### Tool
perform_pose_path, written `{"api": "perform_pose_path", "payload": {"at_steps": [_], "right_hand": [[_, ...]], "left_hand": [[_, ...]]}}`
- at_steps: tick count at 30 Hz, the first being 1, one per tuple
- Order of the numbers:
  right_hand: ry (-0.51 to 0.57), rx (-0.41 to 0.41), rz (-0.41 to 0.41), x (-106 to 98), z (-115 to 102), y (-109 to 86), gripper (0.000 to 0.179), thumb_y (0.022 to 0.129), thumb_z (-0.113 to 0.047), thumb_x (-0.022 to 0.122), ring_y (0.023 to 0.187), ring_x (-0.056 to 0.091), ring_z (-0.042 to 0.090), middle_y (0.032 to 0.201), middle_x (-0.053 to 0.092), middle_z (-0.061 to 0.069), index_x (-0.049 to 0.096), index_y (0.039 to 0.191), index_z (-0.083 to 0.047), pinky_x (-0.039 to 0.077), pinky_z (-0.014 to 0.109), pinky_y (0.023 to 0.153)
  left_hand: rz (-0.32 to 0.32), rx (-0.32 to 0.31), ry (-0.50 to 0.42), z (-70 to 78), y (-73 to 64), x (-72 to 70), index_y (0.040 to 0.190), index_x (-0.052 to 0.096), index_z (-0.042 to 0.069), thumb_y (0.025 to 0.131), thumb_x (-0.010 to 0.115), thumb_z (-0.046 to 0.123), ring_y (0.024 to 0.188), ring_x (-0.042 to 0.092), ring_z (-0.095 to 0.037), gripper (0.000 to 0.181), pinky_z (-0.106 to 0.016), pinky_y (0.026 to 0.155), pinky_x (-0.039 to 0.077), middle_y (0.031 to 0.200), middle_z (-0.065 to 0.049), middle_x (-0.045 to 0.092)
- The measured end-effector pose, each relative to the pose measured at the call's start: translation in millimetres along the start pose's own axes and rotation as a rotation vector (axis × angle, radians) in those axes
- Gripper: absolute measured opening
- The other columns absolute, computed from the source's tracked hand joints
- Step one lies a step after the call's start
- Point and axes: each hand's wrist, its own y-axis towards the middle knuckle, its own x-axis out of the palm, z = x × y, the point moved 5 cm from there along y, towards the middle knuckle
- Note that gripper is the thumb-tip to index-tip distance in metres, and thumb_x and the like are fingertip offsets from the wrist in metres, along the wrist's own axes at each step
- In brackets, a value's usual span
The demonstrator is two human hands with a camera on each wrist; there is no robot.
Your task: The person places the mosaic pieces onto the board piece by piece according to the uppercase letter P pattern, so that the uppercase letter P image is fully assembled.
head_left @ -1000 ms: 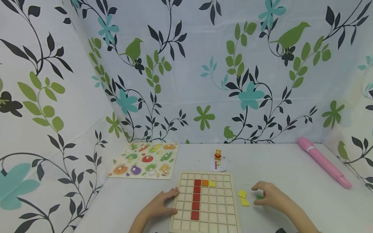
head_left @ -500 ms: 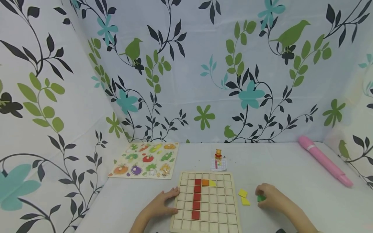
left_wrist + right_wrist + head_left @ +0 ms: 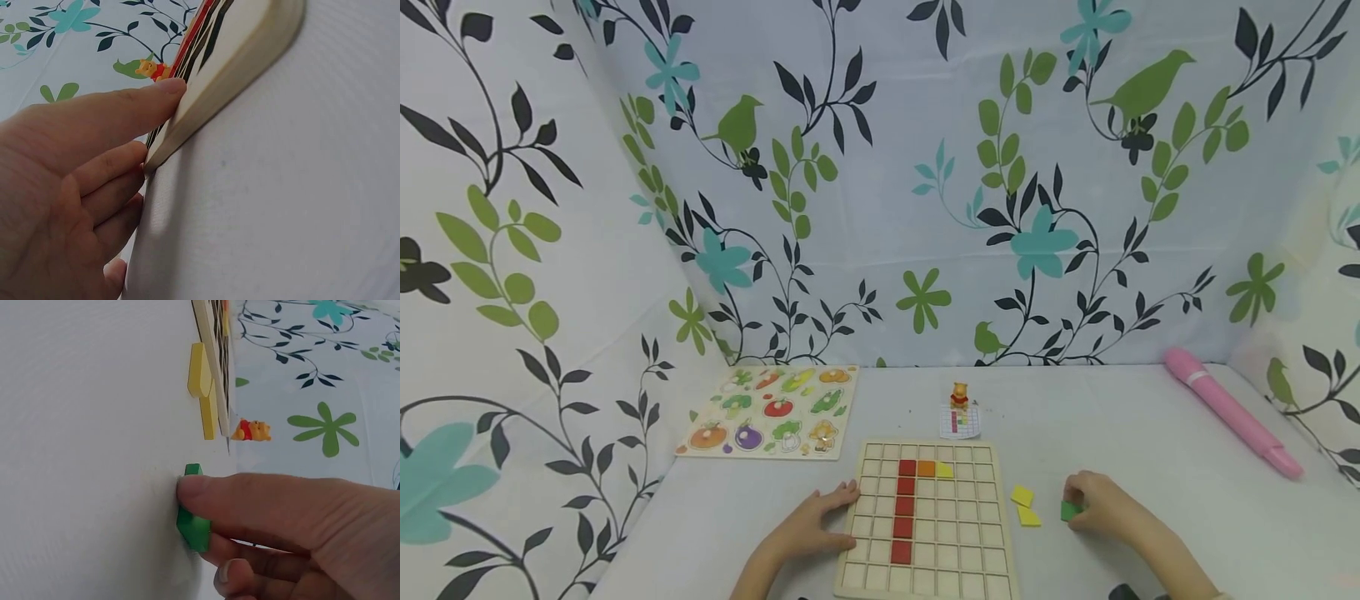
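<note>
A wooden grid board (image 3: 955, 533) lies in front of me, with a column of red tiles (image 3: 904, 506), an orange tile (image 3: 927, 469) and a yellow tile (image 3: 945, 470) in its cells. My left hand (image 3: 805, 527) rests against the board's left edge, its thumb and fingers spread; the left wrist view shows the thumb touching the rim. To the right of the board, my right hand (image 3: 1105, 505) pinches a green tile (image 3: 195, 531) at the table surface, thumb on one side and fingers on the other. Whether more than one green tile is there, I cannot tell.
Two loose yellow tiles (image 3: 1024, 506) lie between the board and my right hand. Behind the board stand a small bear figure (image 3: 959, 397) and a pattern card (image 3: 960, 422). A vegetable puzzle (image 3: 767, 414) lies back left, a pink marker-shaped object (image 3: 1232, 412) back right.
My right hand's fingers have come together on the green tile, after being spread above it, and moved slightly right. The left hand stays at the board's edge.
</note>
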Motion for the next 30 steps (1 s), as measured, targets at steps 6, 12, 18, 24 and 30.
{"api": "perform_pose_path", "payload": {"at_steps": [6,12,18,24,30], "right_hand": [[0.02,-0.011,0.035,-2.7,0.5,3.1,0.023,0.061,-0.003,0.074,0.064,0.047,0.013,0.069,0.051,-0.002,0.057,0.075,-0.008,0.047,0.028,0.059],[0.019,-0.15,0.068,-7.2,-12.7,4.2,0.019,0.066,-0.006,0.072,0.063,0.047,0.011,0.071,0.052,-0.007,0.06,0.081,-0.01,0.045,0.022,0.052],[0.037,-0.286,0.101,-14.4,-46.7,6.2,0.022,0.069,-0.009,0.071,0.059,0.044,0.008,0.073,0.053,-0.008,0.063,0.089,-0.005,0.042,0.02,0.047],[0.032,-0.412,0.141,-13.0,-76.3,12.0,0.02,0.073,-0.009,0.07,0.057,0.041,0.005,0.076,0.052,-0.01,0.064,0.091,-0.005,0.039,0.018,0.045],[0.071,-0.468,0.133,-5.7,-97.2,18.2,0.018,0.074,-0.01,0.069,0.056,0.043,0.006,0.077,0.053,-0.009,0.065,0.092,-0.006,0.04,0.018,0.045]], "left_hand": [[-0.004,-0.005,-0.001,-0.6,1.1,0.8,0.127,0.048,0.002,0.071,0.072,0.037,0.126,0.029,-0.032,0.07,-0.056,0.102,0.008,0.136,-0.013,0.037],[-0.005,-0.006,-0.005,-1.5,0.8,1.1,0.126,0.048,0.001,0.071,0.072,0.036,0.125,0.03,-0.032,0.07,-0.056,0.102,0.008,0.136,-0.013,0.037],[0.002,-0.001,-0.003,-0.8,0.1,0.6,0.126,0.049,0.0,0.07,0.073,0.036,0.125,0.03,-0.032,0.07,-0.056,0.102,0.008,0.136,-0.013,0.038],[0.008,-0.018,-0.007,-0.2,0.1,0.2,0.126,0.049,0.003,0.069,0.073,0.035,0.126,0.03,-0.03,0.07,-0.054,0.103,0.008,0.136,-0.011,0.038],[0.004,-0.024,-0.014,-0.1,0.7,0.5,0.127,0.05,0.004,0.069,0.074,0.033,0.126,0.03,-0.03,0.069,-0.054,0.103,0.007,0.136,-0.011,0.038]]}}
